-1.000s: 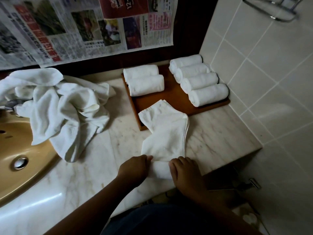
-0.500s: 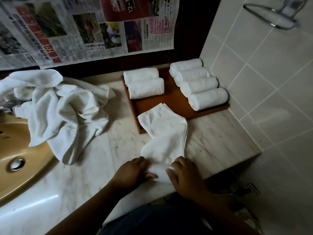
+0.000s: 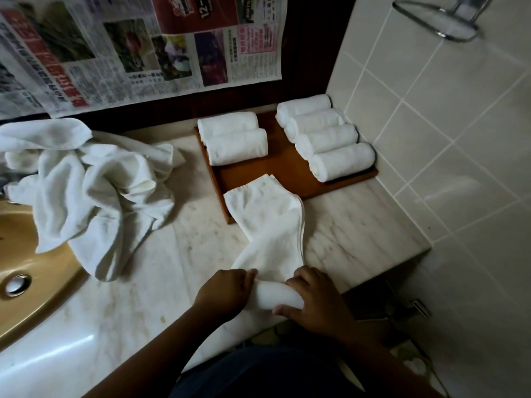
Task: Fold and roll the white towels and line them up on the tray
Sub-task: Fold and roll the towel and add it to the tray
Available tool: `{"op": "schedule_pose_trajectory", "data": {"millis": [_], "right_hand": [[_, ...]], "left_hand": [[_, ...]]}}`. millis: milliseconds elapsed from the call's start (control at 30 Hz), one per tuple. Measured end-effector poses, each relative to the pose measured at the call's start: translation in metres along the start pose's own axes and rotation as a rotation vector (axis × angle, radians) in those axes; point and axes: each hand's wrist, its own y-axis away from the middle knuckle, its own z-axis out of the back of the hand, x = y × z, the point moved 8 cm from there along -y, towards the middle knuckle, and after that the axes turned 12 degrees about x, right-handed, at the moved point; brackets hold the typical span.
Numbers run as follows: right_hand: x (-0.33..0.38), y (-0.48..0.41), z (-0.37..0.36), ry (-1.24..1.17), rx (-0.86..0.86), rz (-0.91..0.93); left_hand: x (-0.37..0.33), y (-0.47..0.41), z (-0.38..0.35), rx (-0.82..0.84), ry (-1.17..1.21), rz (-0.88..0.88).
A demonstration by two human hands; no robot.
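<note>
A folded white towel [image 3: 270, 225] lies lengthwise on the marble counter, its far end over the front edge of the brown wooden tray [image 3: 283, 175]. Its near end is rolled into a short cylinder. My left hand [image 3: 222, 291] grips the roll's left end and my right hand [image 3: 313, 300] grips its right end. On the tray, two rolled towels [image 3: 234, 140] lie at the back left and several rolled towels [image 3: 324, 136] line the right side.
A heap of loose white towels [image 3: 86, 185] lies left of the tray, partly over the tan sink basin [image 3: 34, 271]. Newspaper [image 3: 138, 47] covers the back wall. Tiled wall [image 3: 459, 139] stands right, with a metal ring holder [image 3: 436, 21] above. The counter edge [image 3: 402, 259] drops off at the right front.
The rolled part at the towel's near end has grown thicker under both hands, and the flat part has shortened slightly.
</note>
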Motion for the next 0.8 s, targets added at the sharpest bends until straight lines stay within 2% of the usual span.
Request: {"op": "schedule_pose_trajectory", "data": {"millis": [167, 333, 400, 467, 533, 600, 733, 800], "right_hand": [[0.002, 0.002, 0.002, 0.017, -0.015, 0.004], [0.006, -0.008, 0.018, -0.034, -0.071, -0.061], [0.003, -0.013, 0.017, -0.087, -0.054, -0.065], [-0.001, -0.015, 0.014, -0.135, -0.021, -0.066], [-0.001, -0.015, 0.013, -0.150, -0.028, -0.046], [-0.001, -0.015, 0.012, -0.167, -0.037, -0.038], [-0.004, -0.015, 0.012, -0.177, -0.042, -0.046], [-0.005, -0.014, 0.011, -0.176, -0.050, -0.055]], "left_hand": [[0.005, 0.004, -0.008, 0.027, 0.067, 0.051], [0.006, 0.006, -0.015, 0.165, 0.089, 0.095], [0.004, 0.009, -0.001, 0.084, -0.027, 0.111], [0.001, 0.008, 0.026, -0.127, -0.099, 0.111], [0.007, -0.003, 0.045, -0.243, 0.065, 0.147], [0.017, -0.023, 0.049, -0.212, 0.289, 0.219], [0.013, -0.058, 0.048, -0.144, 0.502, 0.203], [0.011, -0.069, 0.062, -0.238, 0.505, 0.165]]}}
